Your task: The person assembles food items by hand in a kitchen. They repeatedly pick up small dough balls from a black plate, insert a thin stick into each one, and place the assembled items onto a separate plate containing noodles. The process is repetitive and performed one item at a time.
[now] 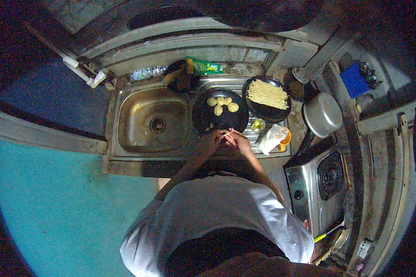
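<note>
My left hand [212,141] and my right hand [239,140] meet at the near edge of a round black plate [203,113]. The fingers of both are closed on a short, pale strip of dough [227,134] stretched between them. Several pale yellow dough balls [218,110] sit on the far half of this plate, and a small scrap of dough [211,125] lies by my left fingers. To the right, a second black plate [284,113] carries rows of thin dough strips [268,94] laid side by side.
A steel sink [125,127] is on the left. Near my right hand stand a small bowl of yellowish liquid [258,125], a white bag [272,138] and an orange cup [286,136]. Farther right are a metal pot [323,114] and a gas stove [316,189]. A plastic bottle [149,73] lies behind the sink.
</note>
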The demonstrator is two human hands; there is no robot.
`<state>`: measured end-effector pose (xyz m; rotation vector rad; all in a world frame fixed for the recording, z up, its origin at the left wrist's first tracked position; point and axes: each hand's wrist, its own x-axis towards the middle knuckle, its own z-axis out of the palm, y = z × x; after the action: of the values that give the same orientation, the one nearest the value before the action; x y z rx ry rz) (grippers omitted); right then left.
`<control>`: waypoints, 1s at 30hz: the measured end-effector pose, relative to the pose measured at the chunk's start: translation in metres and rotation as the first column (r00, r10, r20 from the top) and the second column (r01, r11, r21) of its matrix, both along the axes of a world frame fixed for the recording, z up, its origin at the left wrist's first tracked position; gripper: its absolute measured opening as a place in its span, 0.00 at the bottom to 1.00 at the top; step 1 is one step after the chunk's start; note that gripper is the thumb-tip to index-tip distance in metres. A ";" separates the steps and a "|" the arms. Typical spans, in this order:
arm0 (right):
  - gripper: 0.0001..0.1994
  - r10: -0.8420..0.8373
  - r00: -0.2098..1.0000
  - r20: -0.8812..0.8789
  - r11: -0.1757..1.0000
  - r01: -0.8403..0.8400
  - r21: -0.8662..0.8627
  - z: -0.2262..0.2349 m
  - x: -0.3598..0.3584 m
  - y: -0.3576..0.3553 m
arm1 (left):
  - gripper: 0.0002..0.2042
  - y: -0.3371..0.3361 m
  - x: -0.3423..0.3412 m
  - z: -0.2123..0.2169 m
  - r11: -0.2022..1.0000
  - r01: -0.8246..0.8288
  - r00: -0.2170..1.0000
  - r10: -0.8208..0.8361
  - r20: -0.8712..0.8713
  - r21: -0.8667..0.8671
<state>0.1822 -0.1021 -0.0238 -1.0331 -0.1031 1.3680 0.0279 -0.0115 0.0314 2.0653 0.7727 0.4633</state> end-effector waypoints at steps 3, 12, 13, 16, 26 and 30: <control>0.14 -0.021 1.000 -0.014 0.999 0.020 -0.036 0.016 -0.003 0.001 | 0.11 -0.001 -0.004 -0.005 0.995 -0.041 0.998 0.045 0.035 -0.095; 0.10 0.033 0.991 -0.127 0.998 -0.026 0.055 0.024 -0.002 0.002 | 0.19 0.002 -0.005 -0.009 0.978 -0.078 0.987 0.048 0.153 0.194; 0.10 0.114 0.992 -0.058 0.991 -0.109 0.080 0.029 -0.001 0.002 | 0.20 0.000 -0.004 -0.002 0.967 -0.096 0.984 0.056 0.171 0.238; 0.11 0.222 0.973 0.070 0.970 -0.228 0.089 0.034 0.000 0.004 | 0.21 -0.004 -0.002 0.011 0.978 -0.109 0.982 0.079 0.172 0.175; 0.10 -0.023 1.000 -0.017 0.999 0.023 -0.026 0.019 -0.004 0.004 | 0.10 0.001 -0.001 0.021 0.997 0.011 1.000 -0.013 0.027 0.082; 0.08 -0.118 0.992 -0.050 0.993 0.116 -0.037 0.022 -0.007 0.005 | 0.09 -0.002 -0.001 0.017 0.994 -0.012 1.000 0.010 -0.013 -0.109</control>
<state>0.1752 -0.0971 -0.0016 -1.0154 0.0187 1.2927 0.0264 -0.0131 0.0479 1.9657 0.7999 0.4055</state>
